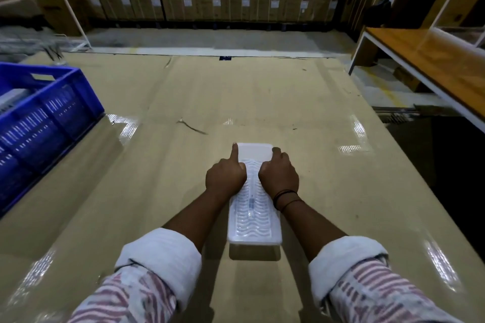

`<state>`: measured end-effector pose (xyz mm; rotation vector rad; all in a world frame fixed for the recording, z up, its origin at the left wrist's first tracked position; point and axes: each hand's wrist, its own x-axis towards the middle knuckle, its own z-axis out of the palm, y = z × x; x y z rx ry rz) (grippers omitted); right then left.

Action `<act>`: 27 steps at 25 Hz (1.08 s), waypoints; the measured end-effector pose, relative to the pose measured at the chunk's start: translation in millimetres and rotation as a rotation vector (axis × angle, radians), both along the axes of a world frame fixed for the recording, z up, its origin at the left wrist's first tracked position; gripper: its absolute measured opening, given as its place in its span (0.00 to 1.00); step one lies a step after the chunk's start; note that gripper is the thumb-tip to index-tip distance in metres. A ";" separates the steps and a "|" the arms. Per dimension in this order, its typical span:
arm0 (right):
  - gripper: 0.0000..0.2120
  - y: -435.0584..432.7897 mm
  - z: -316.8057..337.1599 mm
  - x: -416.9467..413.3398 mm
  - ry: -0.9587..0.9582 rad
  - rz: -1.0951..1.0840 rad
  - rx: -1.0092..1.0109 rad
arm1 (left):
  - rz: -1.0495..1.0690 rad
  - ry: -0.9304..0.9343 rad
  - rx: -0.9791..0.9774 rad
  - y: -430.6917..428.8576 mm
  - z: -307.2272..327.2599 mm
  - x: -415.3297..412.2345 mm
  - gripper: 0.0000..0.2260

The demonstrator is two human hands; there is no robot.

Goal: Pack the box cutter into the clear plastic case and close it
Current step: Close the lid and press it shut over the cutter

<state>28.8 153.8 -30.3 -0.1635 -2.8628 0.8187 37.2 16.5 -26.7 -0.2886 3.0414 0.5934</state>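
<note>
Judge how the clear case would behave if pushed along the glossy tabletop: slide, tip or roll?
The case lies flat and low, so it would probably slide rather than tip or roll. The table shines with reflections, so it may slip easily. Both hands, left hand and right hand, press its ribbed lid; thin plastic likely flexes slightly.

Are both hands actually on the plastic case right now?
Touching. The head view shows the left hand and right hand resting on top of the clear plastic case, with the left index finger along its far left edge.
</note>
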 end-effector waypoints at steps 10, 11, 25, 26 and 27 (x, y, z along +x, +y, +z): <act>0.29 12.5 8.5 -10.7 -0.189 0.107 -0.022 | 0.013 -0.011 0.005 5.9 9.6 0.1 0.29; 0.28 14.2 10.8 -9.4 -0.191 0.119 -0.024 | 0.019 -0.009 0.010 5.5 10.1 0.3 0.29; 0.27 61.4 13.4 42.3 -0.300 0.401 -0.006 | -0.373 -0.435 -0.057 -30.1 35.2 36.9 0.38; 0.28 59.6 13.9 41.4 -0.333 0.385 0.015 | -0.396 -0.472 -0.022 -32.1 37.2 38.4 0.39; 0.28 56.3 17.4 41.1 -0.350 0.376 0.037 | -0.415 -0.492 0.001 -33.1 39.8 38.0 0.39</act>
